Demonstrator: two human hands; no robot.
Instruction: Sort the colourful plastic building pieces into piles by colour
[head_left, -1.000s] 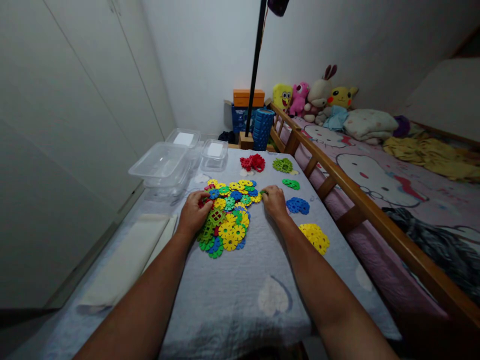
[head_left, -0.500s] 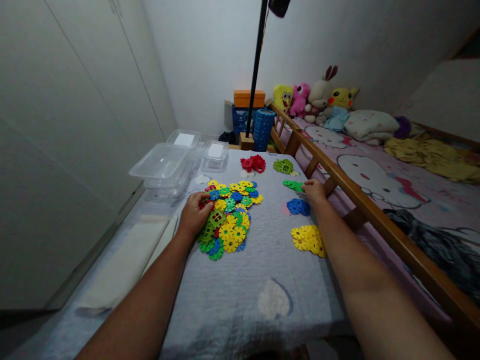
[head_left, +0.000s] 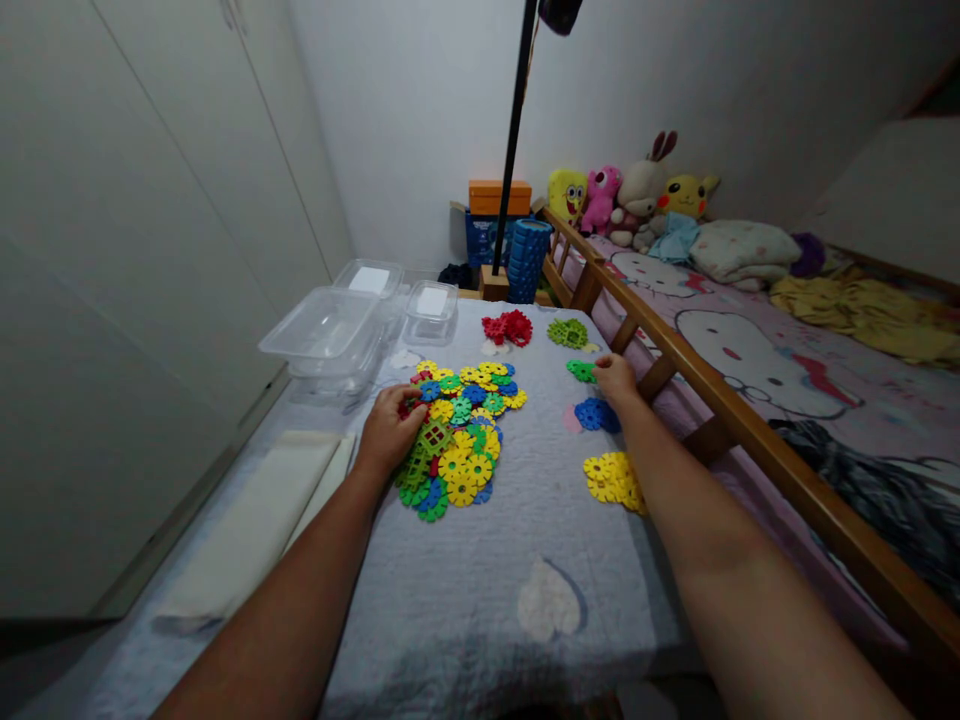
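Observation:
A mixed pile of flat plastic snowflake building discs (head_left: 465, 465) in yellow, green, blue and red lies mid-table. At its left edge my left hand (head_left: 391, 425) rests with thumb and fingers apart, touching red pieces and beside light-green lattice pieces (head_left: 433, 436). Over on the right, my right hand (head_left: 616, 378) has its fingertips pinched at the right end of a small group of green discs (head_left: 580, 371). Nearer me lie blue discs (head_left: 596, 414) and yellow discs (head_left: 611, 478), the latter partly behind my right forearm. Red pieces (head_left: 508, 328) and light-green pieces (head_left: 567, 333) sit farther back.
Clear plastic containers (head_left: 322, 325) stand at the back left, with a folded cream cloth (head_left: 251, 520) nearer me. A wooden bed rail (head_left: 675, 400) borders the table's right side. Behind the table rise a black pole (head_left: 514, 140) and a blue foam roller (head_left: 527, 260).
My right hand has shifted slightly left over the green discs and covers more of them. The left hand and the mixed pile stay in place.

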